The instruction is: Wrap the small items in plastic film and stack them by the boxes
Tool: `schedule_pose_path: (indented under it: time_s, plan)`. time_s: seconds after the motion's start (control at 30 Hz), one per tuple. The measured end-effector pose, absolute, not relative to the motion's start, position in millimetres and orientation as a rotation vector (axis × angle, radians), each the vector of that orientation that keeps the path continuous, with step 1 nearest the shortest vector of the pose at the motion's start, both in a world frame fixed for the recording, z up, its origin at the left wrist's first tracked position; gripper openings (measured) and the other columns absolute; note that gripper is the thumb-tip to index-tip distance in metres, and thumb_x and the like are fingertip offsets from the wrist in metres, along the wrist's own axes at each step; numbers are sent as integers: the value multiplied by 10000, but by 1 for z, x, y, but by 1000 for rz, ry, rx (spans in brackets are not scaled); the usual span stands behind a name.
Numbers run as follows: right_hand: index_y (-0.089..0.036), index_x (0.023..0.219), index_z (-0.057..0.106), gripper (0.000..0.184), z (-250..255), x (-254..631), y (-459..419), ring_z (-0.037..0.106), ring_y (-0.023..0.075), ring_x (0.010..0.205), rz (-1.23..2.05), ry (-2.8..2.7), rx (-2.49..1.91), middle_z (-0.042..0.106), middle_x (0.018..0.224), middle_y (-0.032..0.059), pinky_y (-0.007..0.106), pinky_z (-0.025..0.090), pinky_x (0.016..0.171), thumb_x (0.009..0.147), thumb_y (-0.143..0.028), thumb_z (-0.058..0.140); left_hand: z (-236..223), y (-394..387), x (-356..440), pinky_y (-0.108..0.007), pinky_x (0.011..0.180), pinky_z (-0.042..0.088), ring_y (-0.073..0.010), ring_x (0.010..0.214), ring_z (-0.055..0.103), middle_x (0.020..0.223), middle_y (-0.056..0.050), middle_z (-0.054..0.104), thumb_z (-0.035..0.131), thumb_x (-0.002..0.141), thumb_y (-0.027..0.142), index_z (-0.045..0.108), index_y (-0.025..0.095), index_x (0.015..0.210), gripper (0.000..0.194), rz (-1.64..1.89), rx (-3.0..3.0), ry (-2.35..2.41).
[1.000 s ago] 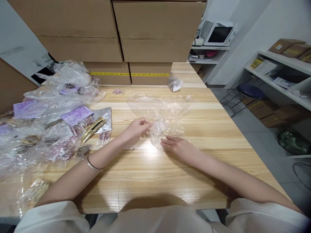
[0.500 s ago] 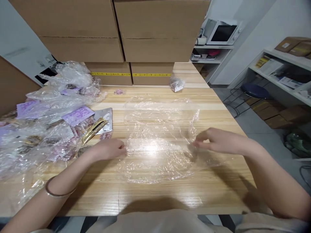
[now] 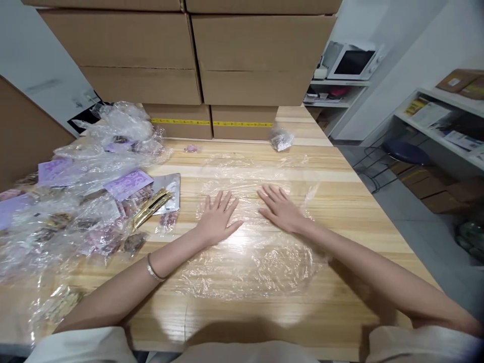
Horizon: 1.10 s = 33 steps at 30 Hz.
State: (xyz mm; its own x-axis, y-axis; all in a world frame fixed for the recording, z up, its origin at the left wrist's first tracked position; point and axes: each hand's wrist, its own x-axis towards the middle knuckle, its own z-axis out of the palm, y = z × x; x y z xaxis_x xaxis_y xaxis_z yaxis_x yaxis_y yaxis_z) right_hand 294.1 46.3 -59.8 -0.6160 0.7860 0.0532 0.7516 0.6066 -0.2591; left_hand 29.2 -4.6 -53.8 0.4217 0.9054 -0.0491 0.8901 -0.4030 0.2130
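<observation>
A clear plastic sheet or bag (image 3: 280,262), crinkled and see-through, lies spread on the wooden table (image 3: 234,327) in front of me. My left hand (image 3: 217,219) rests flat on its left part, fingers spread. Across from it, my right hand (image 3: 282,209) lies palm down on the right part, also with fingers apart. Neither hand grips anything. Left of my left hand are a gold stick packet (image 3: 151,209) and a silver pouch (image 3: 172,191).
Clear plastic wrapping (image 3: 117,123) with small packets and purple cards (image 3: 128,185) is heaped at the left. Cardboard boxes (image 3: 245,85) stand stacked at the back. A crumpled clear packet (image 3: 282,140) and a small pink packet (image 3: 191,148) lie before them.
Both hands have moved inward and forward from the sheet's left and right edges. Their closed fingers have opened and now lie spread flat on the plastic.
</observation>
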Motion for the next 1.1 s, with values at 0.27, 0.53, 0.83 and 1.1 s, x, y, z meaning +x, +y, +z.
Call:
schedule_pose_path:
  time_s: [0.27, 0.53, 0.83, 1.1]
  plan:
    - [-333, 1554, 269, 621, -69, 356, 76, 108, 262, 1516, 159, -2623, -1428, 169, 1645, 35, 548, 168, 1213, 996, -605, 295, -18, 35, -14, -487, 1116, 365, -296, 1265, 532, 1343, -142, 599, 260, 1023, 439, 624, 178, 1282, 518, 374, 2336, 1625]
    - [-339, 1545, 301, 609, -75, 354, 75, 149, 252, 1511, 102, -2609, -1418, 235, 1634, 33, 526, 193, 1217, 993, -597, 313, -16, 153, -96, -555, 1129, 257, -415, 1390, 355, 1466, -344, 378, 412, 884, 172, 446, -63, 1376, 546, 437, 1925, 2436]
    - [-351, 1555, 280, 613, -77, 357, 76, 172, 280, 1506, 122, -2607, -1411, 226, 1635, 28, 565, 205, 1204, 990, -586, 327, -14, 111, -110, -471, 1153, 276, -337, 1403, 371, 1445, -203, 493, 419, 943, 420, 607, 121, 1268, 480, 206, 2038, 2213]
    - [-301, 1545, 325, 628, -79, 357, 75, 170, 280, 1510, 124, -2600, -1422, 243, 1633, 60, 548, 193, 1211, 992, -596, 289, -27, -7, -76, -797, 1008, 204, -562, 1436, 168, 1587, -293, 226, 337, 937, 655, 315, 135, 1542, 797, -103, 1843, 2489]
